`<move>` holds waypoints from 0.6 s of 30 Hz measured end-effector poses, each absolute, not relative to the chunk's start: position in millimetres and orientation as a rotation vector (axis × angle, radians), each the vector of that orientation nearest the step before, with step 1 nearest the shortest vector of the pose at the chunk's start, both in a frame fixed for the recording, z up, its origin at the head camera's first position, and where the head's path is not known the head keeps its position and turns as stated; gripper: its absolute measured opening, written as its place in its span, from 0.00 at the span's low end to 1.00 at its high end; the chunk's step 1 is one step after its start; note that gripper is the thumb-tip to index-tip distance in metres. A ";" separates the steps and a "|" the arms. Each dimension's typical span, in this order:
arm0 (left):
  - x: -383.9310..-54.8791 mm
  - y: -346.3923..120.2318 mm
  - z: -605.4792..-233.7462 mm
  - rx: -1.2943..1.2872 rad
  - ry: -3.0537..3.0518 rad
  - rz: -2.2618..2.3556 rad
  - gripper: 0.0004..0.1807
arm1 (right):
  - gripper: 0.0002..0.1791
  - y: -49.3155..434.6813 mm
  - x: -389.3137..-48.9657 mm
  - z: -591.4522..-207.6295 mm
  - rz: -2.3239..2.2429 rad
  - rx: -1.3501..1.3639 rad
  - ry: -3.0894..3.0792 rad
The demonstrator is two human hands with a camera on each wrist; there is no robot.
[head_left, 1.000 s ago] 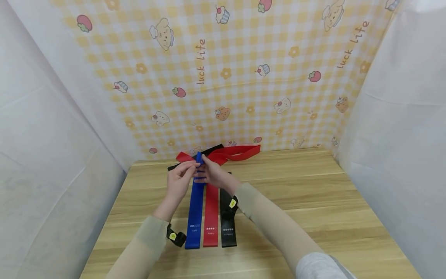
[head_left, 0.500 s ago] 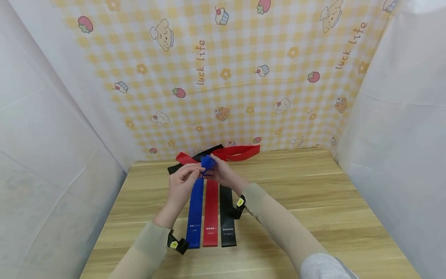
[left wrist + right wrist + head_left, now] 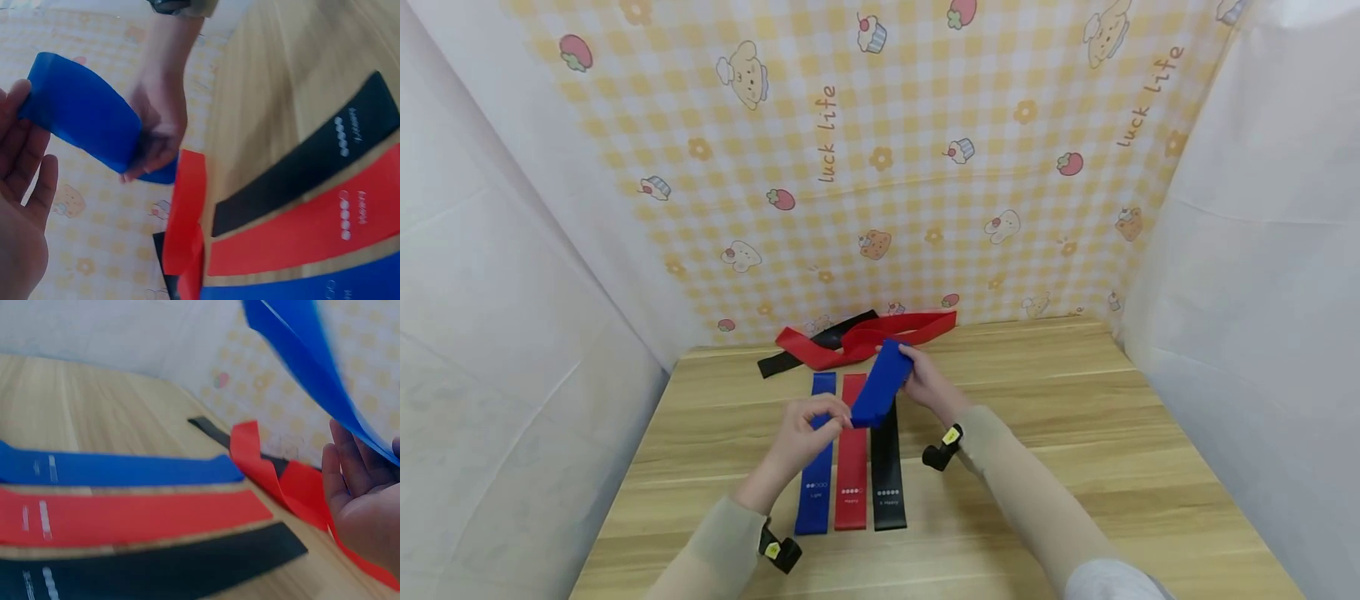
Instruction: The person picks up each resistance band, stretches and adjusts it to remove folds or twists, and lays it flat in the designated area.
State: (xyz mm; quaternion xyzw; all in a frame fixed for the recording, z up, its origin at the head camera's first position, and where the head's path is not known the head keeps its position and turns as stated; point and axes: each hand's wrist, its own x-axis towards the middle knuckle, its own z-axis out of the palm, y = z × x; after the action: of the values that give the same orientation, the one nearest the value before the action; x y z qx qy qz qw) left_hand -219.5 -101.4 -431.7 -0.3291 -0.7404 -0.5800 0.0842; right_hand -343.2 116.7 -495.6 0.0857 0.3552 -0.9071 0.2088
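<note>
A loose blue resistance band (image 3: pixel 882 385) is held up between both hands, above the flat bands. My left hand (image 3: pixel 805 433) pinches its lower left end between thumb and fingers. The other end is gripped by my right hand (image 3: pixel 931 387), whose fingers partly hide it. In the left wrist view the held blue band (image 3: pixel 84 109) stretches from one hand to the other. Below lie three flat bands side by side: a blue one (image 3: pixel 814 500) marked Light, a red one (image 3: pixel 852 467) marked Heavy and a black one (image 3: pixel 890 479) marked X Heavy.
Behind the flat row, a twisted red band (image 3: pixel 820 358) lies loosely across another black band (image 3: pixel 773 366), close to the yellow checked backdrop (image 3: pixel 880 167). The wooden table (image 3: pixel 1037 417) runs between white side sheets.
The blue band has been opened out from a bunched shape between the fingers. Both hands have come nearer and moved apart, the right one shifting rightward, uncovering the flat bands' far ends.
</note>
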 end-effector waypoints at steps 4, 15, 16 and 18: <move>-219.8 -104.1 -453.3 -1.005 -2.312 -1.668 0.12 | 0.32 133.9 -340.0 -504.7 -2.573 0.340 0.957; -218.5 -113.4 -499.9 -0.988 -2.679 -1.623 0.10 | 0.37 174.0 -324.1 -538.9 -2.621 0.400 0.975; -218.2 -114.4 -501.9 -0.976 -2.704 -1.612 0.10 | 0.37 176.7 -322.2 -541.7 -2.613 0.408 0.985; -218.1 -116.5 -506.0 -0.951 -2.751 -1.581 0.09 | 0.37 181.6 -318.3 -547.1 -2.599 0.422 0.997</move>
State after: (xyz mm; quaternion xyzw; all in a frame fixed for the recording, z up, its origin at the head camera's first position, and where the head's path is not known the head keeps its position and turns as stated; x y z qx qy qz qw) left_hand -218.1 -116.5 -506.0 -0.2861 -0.8275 -0.4756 -0.0853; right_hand -318.3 181.6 -547.1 0.1480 0.3496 -0.9108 0.1624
